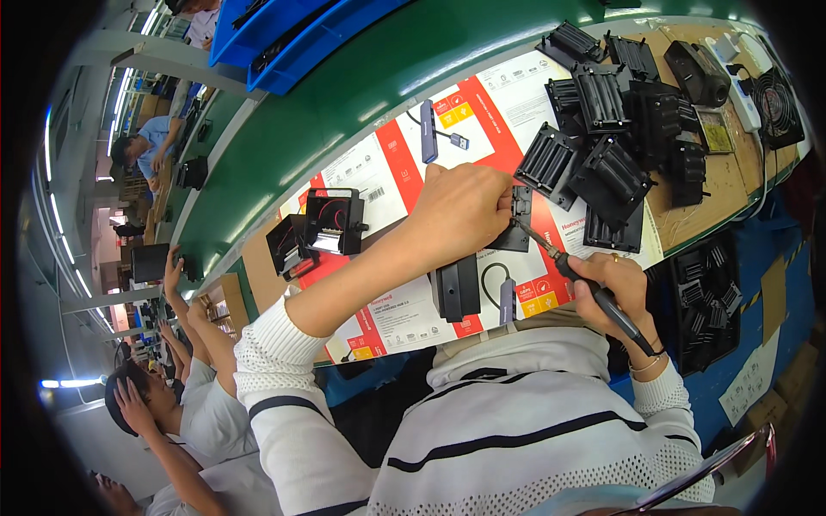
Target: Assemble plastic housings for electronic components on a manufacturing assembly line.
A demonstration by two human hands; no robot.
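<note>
A black-handled soldering iron (595, 288) is gripped in my right hand (613, 288). Its metal tip points up and left at a black battery holder (517, 228) lying on the printed sheets. Over the left part of that holder is my left hand (465, 211), fingers curled together; what they pinch is hidden. Just below my left hand, toward me, stands a black rectangular housing (456, 289). Farther left sit an open black box with red wires inside (334, 222) and another black box (286, 244) beside it. Several black battery holders (602, 99) are heaped to the right.
Printed red-and-white sheets (400, 297) cover the green bench (344, 112). At the far right are a white power strip (742, 99), a small black fan (776, 103) and a yellow sponge tray (715, 133). Blue bins (284, 43) stand beyond; a black crate (707, 297) sits lower right. Co-workers sit left.
</note>
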